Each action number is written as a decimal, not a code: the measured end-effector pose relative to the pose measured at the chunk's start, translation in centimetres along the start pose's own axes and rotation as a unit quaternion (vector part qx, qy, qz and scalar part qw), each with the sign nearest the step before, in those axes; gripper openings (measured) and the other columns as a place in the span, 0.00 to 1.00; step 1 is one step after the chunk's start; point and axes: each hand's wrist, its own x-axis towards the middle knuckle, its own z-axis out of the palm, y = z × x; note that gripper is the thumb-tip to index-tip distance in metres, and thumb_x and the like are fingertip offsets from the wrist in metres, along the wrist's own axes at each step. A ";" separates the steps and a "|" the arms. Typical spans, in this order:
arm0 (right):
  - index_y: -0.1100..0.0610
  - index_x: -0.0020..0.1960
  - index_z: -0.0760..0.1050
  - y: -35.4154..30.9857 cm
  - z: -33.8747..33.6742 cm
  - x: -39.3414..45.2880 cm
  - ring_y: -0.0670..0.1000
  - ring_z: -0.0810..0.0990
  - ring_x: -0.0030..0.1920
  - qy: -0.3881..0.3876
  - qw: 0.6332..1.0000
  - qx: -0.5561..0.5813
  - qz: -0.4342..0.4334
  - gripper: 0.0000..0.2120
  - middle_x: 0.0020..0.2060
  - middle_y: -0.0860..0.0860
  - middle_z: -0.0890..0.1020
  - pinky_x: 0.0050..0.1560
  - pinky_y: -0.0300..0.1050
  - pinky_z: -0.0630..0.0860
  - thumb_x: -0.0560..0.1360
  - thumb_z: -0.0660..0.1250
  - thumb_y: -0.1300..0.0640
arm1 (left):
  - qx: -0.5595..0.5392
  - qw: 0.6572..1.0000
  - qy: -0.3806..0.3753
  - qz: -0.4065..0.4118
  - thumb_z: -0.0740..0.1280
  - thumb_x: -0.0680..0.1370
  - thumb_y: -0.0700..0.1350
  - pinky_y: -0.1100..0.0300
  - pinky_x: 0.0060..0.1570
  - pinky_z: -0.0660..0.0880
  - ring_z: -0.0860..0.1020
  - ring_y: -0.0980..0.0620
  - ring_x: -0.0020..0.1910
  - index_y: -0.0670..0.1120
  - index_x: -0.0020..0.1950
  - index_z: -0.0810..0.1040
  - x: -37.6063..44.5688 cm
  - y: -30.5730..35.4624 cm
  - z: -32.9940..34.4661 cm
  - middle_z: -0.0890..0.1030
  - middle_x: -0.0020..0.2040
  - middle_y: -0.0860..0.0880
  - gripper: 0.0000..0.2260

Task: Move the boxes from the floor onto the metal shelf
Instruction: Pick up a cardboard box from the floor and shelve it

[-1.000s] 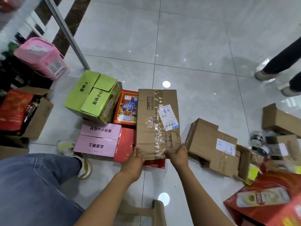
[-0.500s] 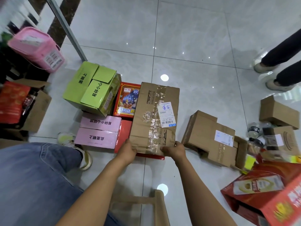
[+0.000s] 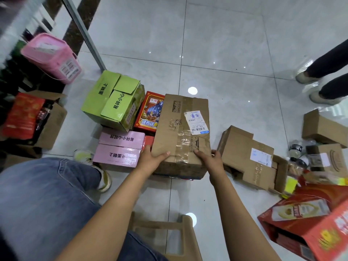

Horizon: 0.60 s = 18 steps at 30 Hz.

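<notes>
A long taped brown cardboard box (image 3: 178,117) with a white shipping label lies over the red boxes in the middle of the floor. My left hand (image 3: 150,160) grips its near left corner and my right hand (image 3: 211,160) grips its near right corner, thumbs on top. The near end is raised, so its front face shows. A green box (image 3: 111,99), two stacked pink boxes (image 3: 120,149) and a red printed box (image 3: 147,112) lie just to the left. The metal shelf's post (image 3: 82,31) slants up at upper left.
A pink plastic basket (image 3: 53,57) and an open carton with red packets (image 3: 47,119) stand by the shelf. Crushed brown cartons (image 3: 250,153) and a red carton (image 3: 305,223) lie on the right. Another person's feet (image 3: 316,87) are at far right. A stool (image 3: 169,236) is below me.
Both hands have taken a firmer hold on the brown box and tilted its near end up off the red boxes; the view has come closer.
</notes>
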 end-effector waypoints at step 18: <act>0.56 0.63 0.65 -11.9 2.4 -10.7 0.51 0.82 0.53 -0.094 0.976 0.054 -0.187 0.33 0.55 0.52 0.79 0.49 0.46 0.79 0.66 0.78 0.47 | -0.066 0.978 0.063 0.188 0.80 0.61 0.55 0.64 0.47 0.71 0.75 0.54 0.54 0.47 0.65 0.64 -8.8 11.4 -11.2 0.76 0.56 0.52 0.39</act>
